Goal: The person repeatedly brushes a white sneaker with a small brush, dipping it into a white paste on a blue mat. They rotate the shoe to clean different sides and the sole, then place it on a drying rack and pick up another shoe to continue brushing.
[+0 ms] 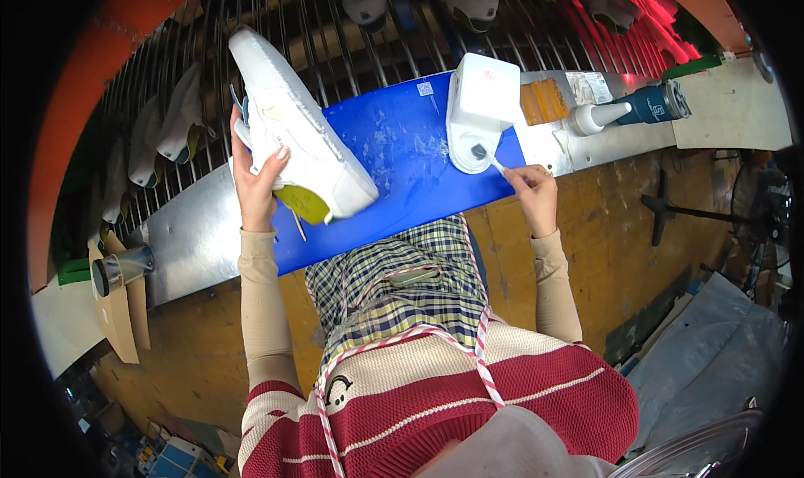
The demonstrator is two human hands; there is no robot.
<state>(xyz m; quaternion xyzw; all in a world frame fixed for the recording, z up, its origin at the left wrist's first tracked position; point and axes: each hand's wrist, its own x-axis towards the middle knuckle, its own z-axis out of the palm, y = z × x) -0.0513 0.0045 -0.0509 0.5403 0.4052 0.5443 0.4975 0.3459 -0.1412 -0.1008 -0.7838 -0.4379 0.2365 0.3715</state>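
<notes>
My left hand (258, 181) grips a white sneaker (293, 122) by its side, thumb across the upper. The shoe is tilted on its side over the blue mat (381, 143), its sole edge turned to the right and the yellow-green lining showing at the heel end. Fingers pinched, my right hand (534, 195) holds the thin white handle of a small brush (496, 164). The dark tip of that brush is in the round cup at the front of a white plastic pot (490, 89), which stands on the mat's right part.
A roller conveyor (327, 47) runs along the far side, carrying several more white shoes (180, 114). Right of the pot are a white nozzle bottle (599, 118) and a dark teal tumbler (653, 105). A clear jar (124, 269) sits at the metal bench's left end.
</notes>
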